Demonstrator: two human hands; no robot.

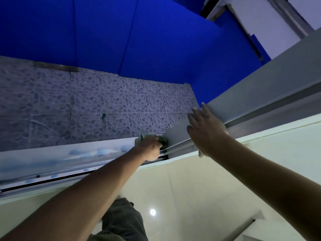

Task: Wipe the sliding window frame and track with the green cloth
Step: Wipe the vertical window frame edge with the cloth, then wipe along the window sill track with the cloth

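My left hand [149,145] has its fingers clenched around the green cloth [162,140], pressed in the track [78,171] corner. My right hand [206,131] lies flat, fingers released, on the sliding window frame [243,105].

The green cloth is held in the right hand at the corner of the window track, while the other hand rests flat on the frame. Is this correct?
Not quite. The head view shows the green cloth in the left hand at the track corner; the right hand rests flat on the frame.
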